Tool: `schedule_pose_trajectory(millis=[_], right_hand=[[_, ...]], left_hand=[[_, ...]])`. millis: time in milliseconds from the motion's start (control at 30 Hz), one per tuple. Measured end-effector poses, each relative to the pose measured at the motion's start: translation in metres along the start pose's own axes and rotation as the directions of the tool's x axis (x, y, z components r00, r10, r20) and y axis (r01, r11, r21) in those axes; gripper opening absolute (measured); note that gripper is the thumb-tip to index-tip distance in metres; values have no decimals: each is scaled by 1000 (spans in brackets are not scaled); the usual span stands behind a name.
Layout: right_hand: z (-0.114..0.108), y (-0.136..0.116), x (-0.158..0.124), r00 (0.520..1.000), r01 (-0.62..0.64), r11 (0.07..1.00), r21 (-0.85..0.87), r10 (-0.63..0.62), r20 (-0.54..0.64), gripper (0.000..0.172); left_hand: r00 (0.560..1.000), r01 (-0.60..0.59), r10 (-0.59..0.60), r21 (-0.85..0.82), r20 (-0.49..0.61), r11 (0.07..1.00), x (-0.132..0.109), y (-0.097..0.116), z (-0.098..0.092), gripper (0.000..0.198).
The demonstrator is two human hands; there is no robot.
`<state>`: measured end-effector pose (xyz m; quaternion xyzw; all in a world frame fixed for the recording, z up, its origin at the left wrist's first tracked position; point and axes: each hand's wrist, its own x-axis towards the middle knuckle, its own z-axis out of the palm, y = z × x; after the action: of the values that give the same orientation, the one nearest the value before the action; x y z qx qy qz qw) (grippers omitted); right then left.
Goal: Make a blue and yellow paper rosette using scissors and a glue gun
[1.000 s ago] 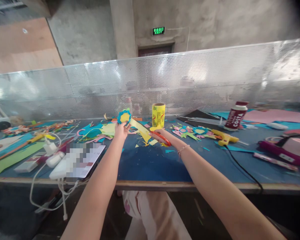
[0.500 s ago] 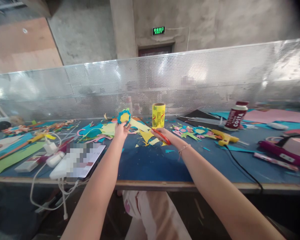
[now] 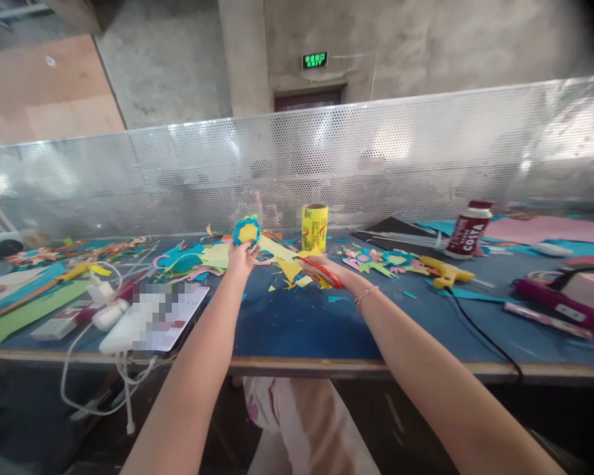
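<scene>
Between the fingers of my left hand [image 3: 241,257] is a paper flower [image 3: 247,231] with a yellow centre and a blue ruffled edge, raised above the paper scraps. My right hand [image 3: 339,269] is wrapped round red-handled scissors [image 3: 327,272], low over the table beside a yellow paper scrap [image 3: 290,268]. The scissors' blades are hard to make out. Just behind my right hand stands a roll of yellow printed tape [image 3: 315,227]. Loose coloured paper pieces [image 3: 188,258] lie spread behind and left of my left hand.
A phone [image 3: 178,323] with white cables lies at the left front. On the right are finished paper flowers [image 3: 396,258], a yellow glue gun [image 3: 445,272] with a black cord, a Costa bottle [image 3: 468,231] and a purple object [image 3: 559,302]. A perforated metal screen [image 3: 317,158] borders the back.
The scissors' red handles have turned and spread a little in my right hand. My left hand and the flower stay almost where they were.
</scene>
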<state>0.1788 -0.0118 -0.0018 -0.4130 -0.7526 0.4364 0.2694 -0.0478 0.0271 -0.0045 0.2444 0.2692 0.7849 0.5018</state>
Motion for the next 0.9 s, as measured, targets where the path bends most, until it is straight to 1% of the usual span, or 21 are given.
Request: schedule_pose_trajectory(millis=[100,200,467,667,867,900], right_hand=[[1,0,0,999,-29,999,26,28,22,46],[3,-1,0,999,-40,999,27,39,11,45],[3,-3,-1,999,17,996,-84,-19,-29,41],[2,-4,0,999,0,991,-134,-6,-43,40],[4,-10,-6,998,28,980,-195,-39,-53,38],[4,-10,-6,997,25,981,-194,-39,-71,38]], left_hand=[[1000,-7,7,8,5,1000,1,-1,-1,36],[1000,-11,11,5,3,1000,2,-1,-2,37],[999,1,-1,-5,-41,1000,-2,1,2,29],[999,-5,5,-1,-33,1000,0,0,1,32],[999,0,0,-14,-33,1000,-2,2,3,33],[999,0,-1,-21,-33,1000,-2,2,3,32]])
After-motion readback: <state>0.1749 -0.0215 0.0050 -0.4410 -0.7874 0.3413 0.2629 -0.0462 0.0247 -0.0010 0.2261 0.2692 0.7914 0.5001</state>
